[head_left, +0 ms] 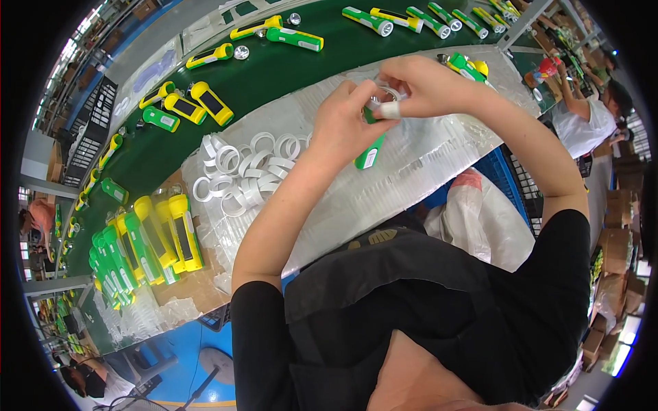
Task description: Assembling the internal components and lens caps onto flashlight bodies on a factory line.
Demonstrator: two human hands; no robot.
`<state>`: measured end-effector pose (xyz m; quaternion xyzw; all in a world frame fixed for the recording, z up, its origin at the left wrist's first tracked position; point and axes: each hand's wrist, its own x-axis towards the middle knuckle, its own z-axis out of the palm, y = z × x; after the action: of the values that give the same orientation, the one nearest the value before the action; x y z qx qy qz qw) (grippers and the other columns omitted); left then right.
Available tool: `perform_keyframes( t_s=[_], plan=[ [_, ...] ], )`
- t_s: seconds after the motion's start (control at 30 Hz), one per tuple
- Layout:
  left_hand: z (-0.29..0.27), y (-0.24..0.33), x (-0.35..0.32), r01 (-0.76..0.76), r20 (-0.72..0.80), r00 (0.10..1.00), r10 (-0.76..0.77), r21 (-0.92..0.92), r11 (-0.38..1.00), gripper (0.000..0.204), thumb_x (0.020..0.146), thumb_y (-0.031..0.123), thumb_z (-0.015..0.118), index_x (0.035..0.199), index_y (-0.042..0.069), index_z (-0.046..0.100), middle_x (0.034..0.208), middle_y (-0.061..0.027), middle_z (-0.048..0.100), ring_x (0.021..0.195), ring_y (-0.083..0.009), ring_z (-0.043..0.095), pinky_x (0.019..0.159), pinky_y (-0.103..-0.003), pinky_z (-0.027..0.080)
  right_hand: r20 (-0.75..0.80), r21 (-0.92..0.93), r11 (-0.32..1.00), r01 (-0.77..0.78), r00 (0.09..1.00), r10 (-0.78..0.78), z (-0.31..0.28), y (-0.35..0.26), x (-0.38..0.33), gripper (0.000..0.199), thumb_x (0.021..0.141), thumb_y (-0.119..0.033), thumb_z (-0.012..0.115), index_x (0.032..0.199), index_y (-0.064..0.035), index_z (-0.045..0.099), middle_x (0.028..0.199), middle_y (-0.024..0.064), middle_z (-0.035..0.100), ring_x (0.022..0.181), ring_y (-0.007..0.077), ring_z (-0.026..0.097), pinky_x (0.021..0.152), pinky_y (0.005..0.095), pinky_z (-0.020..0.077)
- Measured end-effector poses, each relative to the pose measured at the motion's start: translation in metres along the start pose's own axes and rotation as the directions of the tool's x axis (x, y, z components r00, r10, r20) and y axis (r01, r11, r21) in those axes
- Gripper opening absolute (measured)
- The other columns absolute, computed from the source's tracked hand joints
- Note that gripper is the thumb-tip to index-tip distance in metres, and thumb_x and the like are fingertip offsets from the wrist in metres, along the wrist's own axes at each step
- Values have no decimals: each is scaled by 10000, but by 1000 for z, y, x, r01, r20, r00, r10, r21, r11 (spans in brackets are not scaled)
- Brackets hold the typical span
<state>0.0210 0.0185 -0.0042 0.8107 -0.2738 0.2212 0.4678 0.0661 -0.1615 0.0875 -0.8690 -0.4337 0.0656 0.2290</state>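
A green flashlight (371,155) stands tilted between my hands, its lower body showing below my fingers. My left hand (345,122) is closed round it near the head. At the top of the flashlight, my right hand (426,88) pinches a pale ring (391,92), a white wrap around its thumb. How far the ring sits over the head is hidden by my fingers. Left of my left forearm lies a loose heap of white rings (250,164) on the plastic-covered worktop (322,222).
Yellow and green flashlights (147,240) stand in a cluster at the left. More flashlights (205,103) lie along the dark green conveyor belt (267,75) beyond the worktop. A white sack (473,219) and a blue crate (504,181) are at the right. A person (582,123) works at far right.
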Motion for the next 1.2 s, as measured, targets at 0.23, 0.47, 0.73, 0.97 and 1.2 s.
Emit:
perform_keyframes(
  t_s=[0.23, 0.47, 0.73, 0.97, 1.2],
  plan=[
    [3, -7, 1, -8, -28, 1000, 6, -66, 998, 384, 656, 170, 854, 968, 129, 633, 833, -64, 602, 758, -246, 622, 647, -357, 510, -69, 1, 993, 118, 991, -118, 11, 10, -4, 374, 789, -277, 765, 987, -16, 585, 816, 90, 590, 685, 192, 572, 549, 328, 432],
    [-22, 9, -16, 216, 196, 968, -157, -333, 918, 937, 671, 304, 884, 1407, 77, 351, 1248, -189, 581, 1131, -301, 593, 929, -432, 493, -88, 262, 965, -25, 995, 49, -13, -31, -34, 429, 823, -305, 737, 1093, -20, 563, 782, 31, 543, 679, 102, 511, 587, 268, 425],
    [-6, -45, 41, 132, 361, 920, -155, 88, 987, 686, 798, 388, 742, 1327, 59, 455, 948, -186, 690, 860, -356, 682, 756, -417, 536, -518, -74, 984, -160, 850, 99, 56, 58, -1, 317, 959, -391, 466, 1135, -140, 546, 823, 185, 638, 753, 412, 635, 627, 474, 487],
    [-4, -174, 139, 164, 145, 957, -253, 446, 880, 778, 854, 598, 604, 1441, 151, 356, 938, -228, 673, 853, -389, 664, 744, -461, 522, -736, 236, 898, -371, 535, 415, 47, 170, 74, 307, 983, -370, 470, 1164, -125, 509, 875, 189, 656, 828, 415, 646, 670, 473, 492],
    [24, -237, 174, 681, 119, 679, -724, 265, 682, 550, 951, 594, 451, 1253, 143, 540, 794, -142, 677, 587, -284, 650, 630, -419, 519, -684, 44, 781, -623, 551, 478, 58, 280, 145, 396, 885, -280, 627, 1228, -115, 516, 993, 178, 657, 818, 382, 647, 762, 478, 527]
  ],
)
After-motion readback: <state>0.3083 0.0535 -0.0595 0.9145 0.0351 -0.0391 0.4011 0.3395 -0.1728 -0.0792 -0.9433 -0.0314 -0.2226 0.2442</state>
